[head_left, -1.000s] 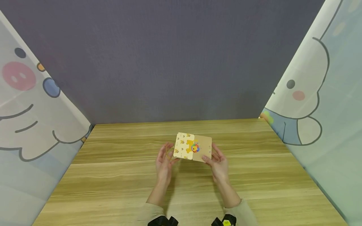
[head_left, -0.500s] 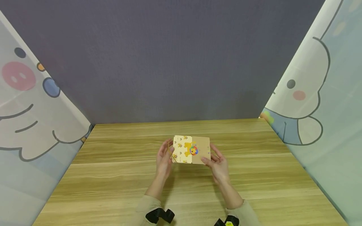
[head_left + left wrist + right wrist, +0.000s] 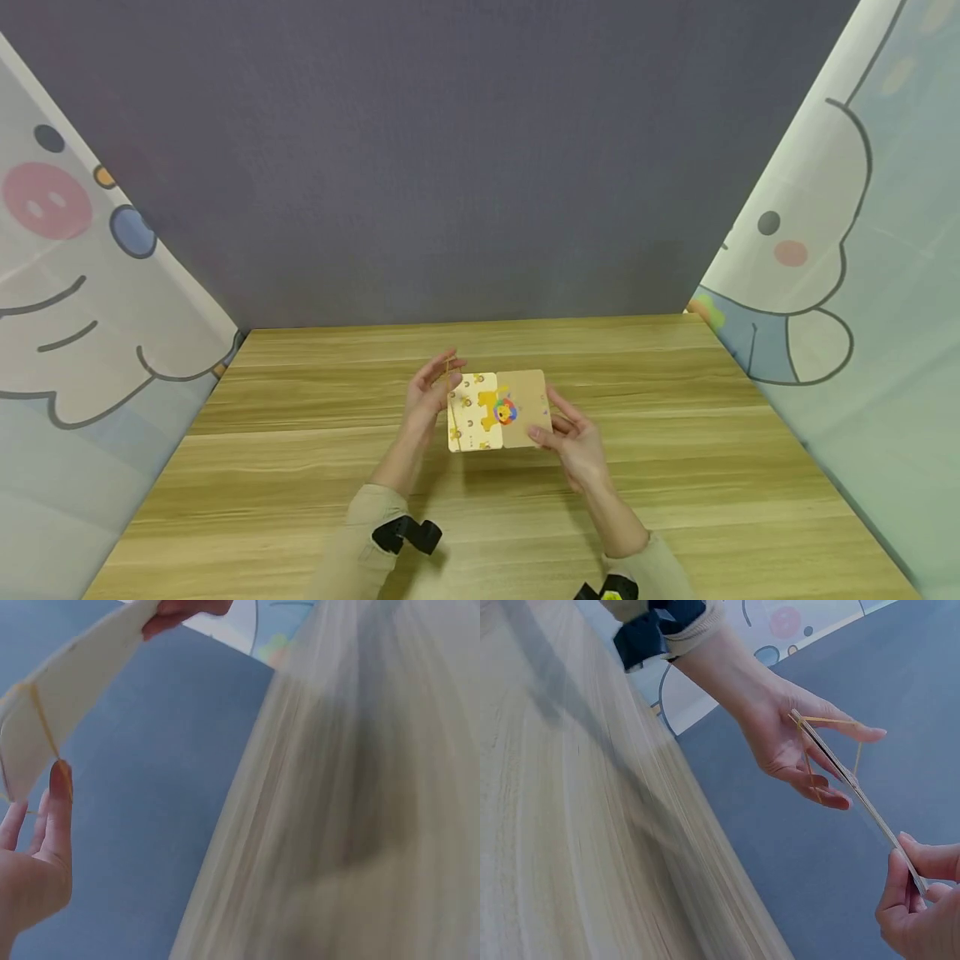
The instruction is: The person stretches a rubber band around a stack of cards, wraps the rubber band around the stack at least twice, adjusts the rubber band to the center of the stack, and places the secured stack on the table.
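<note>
Right grip (image 3: 577, 446) pinches card (image 3: 525, 417) above table (image 3: 697, 467); left grip (image 3: 427, 397), fingers spread, stretches elastic band (image 3: 829, 720).

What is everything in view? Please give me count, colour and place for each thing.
Booklet: one, cream and tan, centre, raised.
Elastic band: one, yellow, across the booklet's left end.
Table: one, wood-brown, below the booklet.
Back panel: one, dark grey, behind the table.
Cartoon sheets: two, pale, left and right sides.
Wrist straps: two, black, over the cuffs.
Sleeves: two, beige, lower centre.
Left hand: one, bare, fingers stretching the elastic band.
Right hand: one, bare, gripping the booklet's right end.
</note>
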A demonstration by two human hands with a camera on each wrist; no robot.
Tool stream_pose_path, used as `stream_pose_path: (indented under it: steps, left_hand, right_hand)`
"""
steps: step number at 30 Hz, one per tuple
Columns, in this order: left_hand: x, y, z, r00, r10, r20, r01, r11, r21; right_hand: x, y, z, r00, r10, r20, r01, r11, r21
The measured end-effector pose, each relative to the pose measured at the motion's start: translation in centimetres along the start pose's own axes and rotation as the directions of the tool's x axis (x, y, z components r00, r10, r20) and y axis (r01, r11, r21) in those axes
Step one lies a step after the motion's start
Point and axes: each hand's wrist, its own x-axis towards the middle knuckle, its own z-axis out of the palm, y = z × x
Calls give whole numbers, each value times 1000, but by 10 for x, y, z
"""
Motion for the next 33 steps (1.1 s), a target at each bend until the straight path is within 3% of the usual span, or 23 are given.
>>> stream_pose_path:
  steps: [3,7,11,14,17,21,24,28,33]
  left_hand:
    - [8,11,-3,1000,-27,15,26,997,71]
    - [23,12,-14,998,6,57,-12,994,112]
    - [65,-48,-55,995,60,85,-67,995,80]
    - [97,-92,-82,996,70,58,-74,994,80]
    - [104,-93,-82,998,60,24,-61,997,40]
    - [77,-29,-40,995,-61,-77,59,998,-17]
    - [52,25,-7,968,-208,-138,201,978,-64]
    - [47,47,3,929,-352,-112,346,935,-70]
    - [55,49,-2,889,-457,-23,455,879,142]
  right_hand:
    - [-1,0,0,1000,9,30,-8,1000,-20]
    - [-3,1,0,997,14,71,-10,998,-54]
    - [-4,2,2,997,21,75,-16,998,-65]
    - [-4,3,3,998,21,62,-17,998,-62]
    - [-4,5,4,998,17,54,-13,998,-59]
    - [-5,6,5,999,8,44,-5,998,-63]
    - [-5,8,5,999,0,38,3,997,-71]
    - [-4,9,4,1000,-7,25,9,998,-70]
    - [-4,9,3,1000,-16,15,17,997,-70]
